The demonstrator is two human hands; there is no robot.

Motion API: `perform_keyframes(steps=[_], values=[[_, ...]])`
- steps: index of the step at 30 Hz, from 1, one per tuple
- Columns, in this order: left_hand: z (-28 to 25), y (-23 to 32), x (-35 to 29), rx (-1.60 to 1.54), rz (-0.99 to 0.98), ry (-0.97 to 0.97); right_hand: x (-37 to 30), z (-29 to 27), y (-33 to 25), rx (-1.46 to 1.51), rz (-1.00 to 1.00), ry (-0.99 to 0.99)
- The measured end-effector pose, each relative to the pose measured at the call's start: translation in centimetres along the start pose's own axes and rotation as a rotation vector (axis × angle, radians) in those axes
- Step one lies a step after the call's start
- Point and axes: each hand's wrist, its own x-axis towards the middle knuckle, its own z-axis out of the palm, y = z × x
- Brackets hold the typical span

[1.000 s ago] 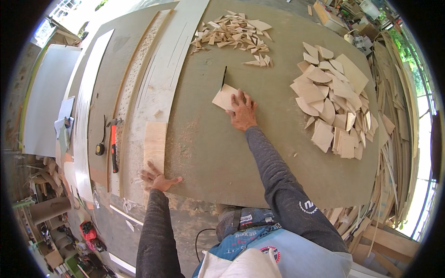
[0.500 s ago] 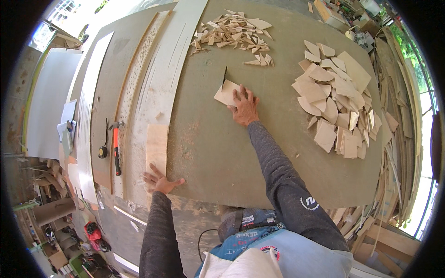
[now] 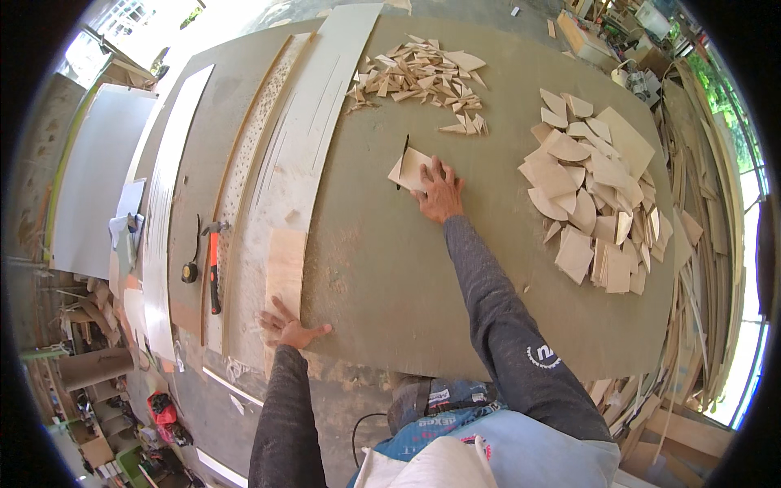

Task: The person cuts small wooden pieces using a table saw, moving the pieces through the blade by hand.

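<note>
A small square piece of thin light wood (image 3: 417, 172) lies on the table near its middle. My right hand (image 3: 442, 195) presses down on its right side, fingers bent and holding it. Against the left part of the piece stands a thin black blade (image 3: 405, 148), rising from the tabletop. A dark bit also shows just below the wood's lower left edge. My left hand (image 3: 291, 327) rests with fingers spread on the near end of a pale wood board (image 3: 286, 254), its thumb pointing right over the tabletop.
Small pointed offcuts (image 3: 423, 75) lie at the far side. A heap of curved wood pieces (image 3: 598, 179) covers the right side. A hammer (image 3: 215, 264), a tape measure (image 3: 189, 272) and long strips (image 3: 325, 114) are on the left. Stacked boards (image 3: 708, 211) stand past the right edge.
The whole view has shifted a little down and right. The wood piece has turned slightly against the blade under my right hand. My left hand stays on the board.
</note>
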Motion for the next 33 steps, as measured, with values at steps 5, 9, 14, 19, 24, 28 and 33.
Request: perform_keyframes(steps=[5, 9, 14, 19, 24, 28, 33], values=[[0.2, -0.4, 0.4, -0.017, 0.018, 0.011, 0.7, 0.1, 0.3, 0.001, 0.005, -0.009], [0.3, 0.0, 0.7, -0.021, 0.027, 0.020, 2.1, -0.7, 0.4, -0.021, 0.077, -0.024], [0.8, -0.3, 1.0, -0.026, 0.013, 0.013, 1.9, -1.2, 1.7, -0.017, -0.011, -0.079], [0.5, -0.3, 0.8, -0.026, 0.000, -0.006, -1.0, -0.2, 3.3, 0.005, -0.179, -0.096], [-0.1, 0.0, 0.1, -0.043, -0.016, -0.025, -3.3, 0.1, 2.4, 0.069, -0.208, -0.071], [-0.5, 0.1, -0.1, -0.039, -0.001, -0.008, -3.6, 0.6, 1.6, 0.045, -0.182, -0.017], [0.0, 0.0, 0.8, -0.051, 0.003, -0.018, -4.0, 1.5, 1.6, 0.015, -0.198, 0.068]])
